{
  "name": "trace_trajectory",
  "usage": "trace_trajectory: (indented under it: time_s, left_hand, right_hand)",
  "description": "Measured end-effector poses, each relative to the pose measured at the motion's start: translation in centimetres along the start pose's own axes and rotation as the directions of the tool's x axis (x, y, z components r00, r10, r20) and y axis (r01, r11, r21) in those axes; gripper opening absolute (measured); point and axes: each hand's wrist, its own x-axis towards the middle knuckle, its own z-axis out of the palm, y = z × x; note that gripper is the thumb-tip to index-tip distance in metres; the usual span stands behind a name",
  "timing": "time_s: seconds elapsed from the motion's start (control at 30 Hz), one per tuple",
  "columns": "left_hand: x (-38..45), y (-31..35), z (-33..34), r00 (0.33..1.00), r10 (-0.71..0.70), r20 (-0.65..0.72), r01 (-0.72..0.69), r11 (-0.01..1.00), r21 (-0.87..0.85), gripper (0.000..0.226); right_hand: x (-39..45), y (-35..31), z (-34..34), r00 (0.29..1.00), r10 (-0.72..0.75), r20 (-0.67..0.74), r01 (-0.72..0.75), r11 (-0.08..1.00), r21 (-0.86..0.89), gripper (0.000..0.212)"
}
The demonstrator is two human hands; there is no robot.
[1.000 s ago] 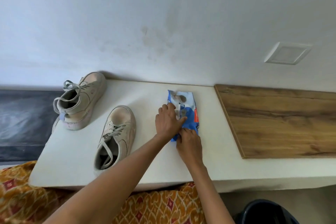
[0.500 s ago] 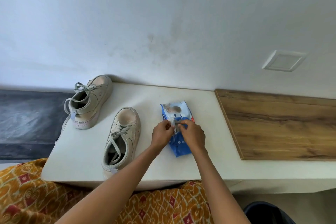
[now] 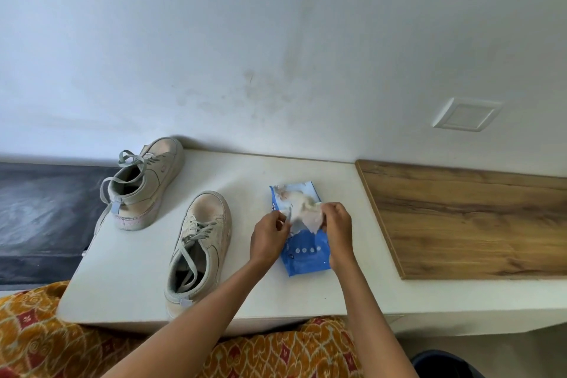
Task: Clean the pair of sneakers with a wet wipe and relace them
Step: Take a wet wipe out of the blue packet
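Wipe point(image 3: 307, 215) now half out of pack point(image 3: 303, 258), which I saw shut before: right hand point(image 3: 337, 225) pinches it, left hand point(image 3: 270, 236) pinches flap, sneakers point(image 3: 199, 242) untouched.

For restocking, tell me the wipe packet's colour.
Blue with white patches, seen in the head view: the wipe packet lies on the white table.

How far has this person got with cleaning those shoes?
Barely begun. Done: the wipe pack looks opened. In hand: the right hand pinches a wipe coming out of it, while the left hand grips the flap. Left: both sneakers, the near one and the far one, look grubby and untouched, with laces still in.
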Motion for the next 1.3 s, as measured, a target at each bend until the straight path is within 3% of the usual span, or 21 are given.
trace_trajectory:
  time_s: [0.1, 0.17, 0.23, 0.3, 0.4, 0.53, 0.6, 0.7, 0.83, 0.97, 1.07, 1.2, 1.3]
  left_hand:
    - [0.0, 0.8, 0.0, 1.0, 0.005, -0.002, -0.005, 1.0, 0.01, 0.012]
    - [-0.3, 1.7, -0.2, 1.0, -0.006, -0.009, 0.005, 0.992, -0.129, 0.012]
    - [-1.0, 3.3, -0.7, 0.999, -0.035, 0.027, 0.042, 0.928, -0.369, 0.018]
    - [-1.3, 5.0, -1.4, 0.992, -0.035, 0.122, 0.09, 0.869, -0.487, 0.028]
    - [-0.9, 6.3, -1.9, 0.964, -0.095, 0.25, 0.21, 0.846, -0.49, 0.029]
    - [-0.3, 6.5, -1.9, 0.953, -0.211, 0.219, 0.302, 0.739, -0.602, 0.017]
    - [-0.4, 6.6, -1.9, 0.948, -0.198, 0.251, 0.314, 0.725, -0.614, 0.017]
    - [-0.5, 6.7, -2.2, 0.913, -0.185, 0.363, 0.387, 0.674, -0.63, 0.018]
    - [-0.1, 6.7, -2.5, 0.838, -0.22, 0.5, 0.539, 0.484, -0.69, 0.035]
    - [0.0, 7.1, -2.5, 0.861, -0.31, 0.403, 0.507, 0.455, -0.732, 0.017]
    - [0.6, 6.9, -2.3, 0.855, -0.427, 0.295, 0.479, 0.428, -0.767, 0.016]
    - [0.9, 6.8, -1.9, 0.858, -0.485, 0.167, 0.458, 0.579, -0.674, 0.022]
    - [0.4, 7.5, -2.4, 0.873, -0.405, 0.273, 0.477, 0.582, -0.659, 0.032]
  right_hand:
    - [-0.2, -0.9, 0.1, 0.991, 0.129, 0.016, -0.129, 0.96, 0.247, 0.011]
    - [-0.4, -1.1, 0.2, 0.986, 0.159, 0.053, -0.168, 0.931, 0.325, 0.017]
    - [-0.9, -1.2, 0.4, 0.986, 0.142, 0.083, -0.161, 0.937, 0.309, 0.021]
    - [-1.6, -1.2, 0.6, 0.986, 0.119, 0.12, -0.145, 0.961, 0.235, 0.02]
    - [-2.7, -1.5, 0.8, 0.979, 0.151, 0.137, -0.177, 0.963, 0.203, 0.02]
    - [-3.5, -1.8, 0.3, 0.963, 0.203, 0.179, -0.251, 0.915, 0.316, 0.041]
    - [-3.7, -1.9, 0.1, 0.967, 0.159, 0.198, -0.209, 0.942, 0.261, 0.043]
    - [-4.1, -2.0, 0.0, 0.978, 0.047, 0.203, -0.076, 0.988, 0.138, 0.033]
    - [-3.8, -1.9, -0.6, 0.985, 0.012, 0.171, -0.052, 0.971, 0.234, 0.017]
    - [-3.7, -1.7, -0.8, 0.991, 0.04, 0.128, -0.07, 0.968, 0.24, 0.015]
    - [-3.6, -1.4, -0.9, 0.998, 0.065, 0.017, -0.067, 0.945, 0.319, 0.013]
    - [-3.7, -1.1, -0.9, 0.996, 0.089, -0.002, -0.082, 0.92, 0.383, 0.016]
    - [-3.8, -1.4, -0.6, 0.995, 0.1, 0.017, -0.097, 0.884, 0.458, 0.019]
